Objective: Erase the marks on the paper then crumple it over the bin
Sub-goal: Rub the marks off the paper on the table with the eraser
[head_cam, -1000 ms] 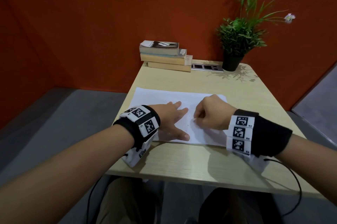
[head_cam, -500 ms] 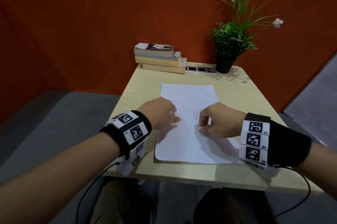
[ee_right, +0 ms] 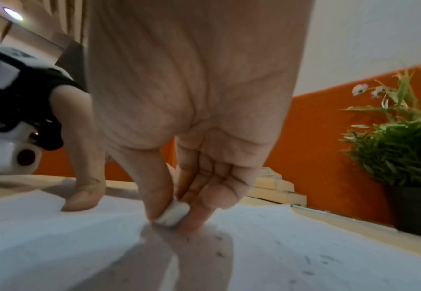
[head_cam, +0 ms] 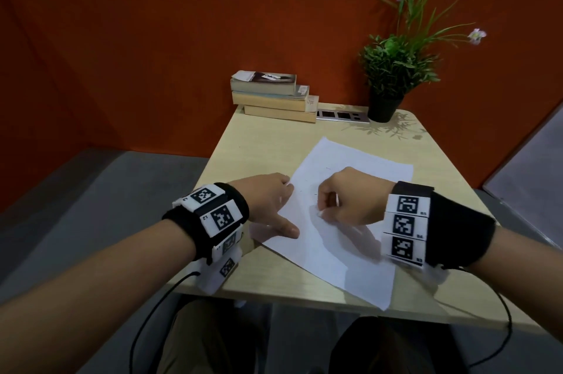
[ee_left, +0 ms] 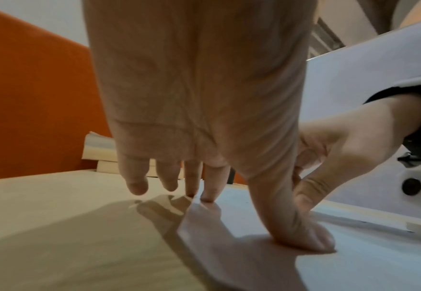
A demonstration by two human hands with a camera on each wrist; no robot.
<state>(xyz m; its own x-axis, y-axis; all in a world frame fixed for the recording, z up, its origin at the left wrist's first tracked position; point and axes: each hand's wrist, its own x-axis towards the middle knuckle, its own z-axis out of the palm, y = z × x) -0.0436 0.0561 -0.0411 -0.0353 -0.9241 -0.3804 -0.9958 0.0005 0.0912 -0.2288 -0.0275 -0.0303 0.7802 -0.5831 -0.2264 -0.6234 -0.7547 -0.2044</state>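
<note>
A white sheet of paper (head_cam: 344,239) lies skewed on the wooden table (head_cam: 268,142), one corner reaching past the near edge. Faint pencil marks (ee_right: 311,263) and eraser crumbs dot it. My right hand (head_cam: 344,200) pinches a small white eraser (ee_right: 173,215) between thumb and fingers, its tip down on the paper (ee_right: 304,246). My left hand (head_cam: 274,203) rests at the sheet's left edge, thumb (ee_left: 301,234) and fingertips (ee_left: 209,195) pressing on the paper (ee_left: 354,261). No bin is in view.
A stack of books (head_cam: 274,96) sits at the table's far edge by the orange wall. A potted plant (head_cam: 393,69) stands at the far right corner, with a flat strip (head_cam: 342,115) between them. Grey floor lies to the left.
The paper has turned on the table, from landscape to skewed with a corner toward me. Both hands stayed on it, and the left fingers curled in to the sheet's left edge.
</note>
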